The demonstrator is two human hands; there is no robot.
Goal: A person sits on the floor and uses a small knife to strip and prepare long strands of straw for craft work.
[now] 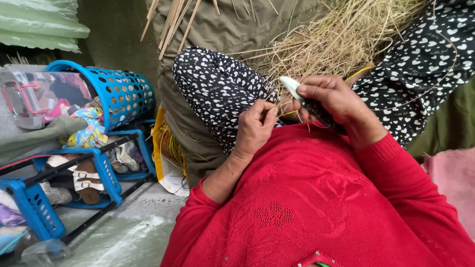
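Nearest the camera, the left hand (pixel 255 126) sits just above the red sweater (pixel 316 202), its fingers (pixel 268 114) pinched tight on a few thin strands (pixel 278 99) of straw. The strands run from the pinch up and away into the heap.

Just to the right of that pinch, the right hand (pixel 336 99) is clenched around a small knife (pixel 292 88). The pale blade projects left past the thumb, its tip almost touching the strands at the left fingers. The dark handle is mostly hidden in the fist.

Beyond both hands, a large heap of dry straw (pixel 341 37) lies in the lap, between knees clad in black cloth with white hearts (pixel 217 84). Judgement: the work is at an early or middle stage. Only a few strands are in hand, and the bulk of the heap looks unworked. No finished bundle can be identified.

Far to the left of the fingers stand blue plastic baskets (pixel 123 91) and a rack of sandals (pixel 86 180).
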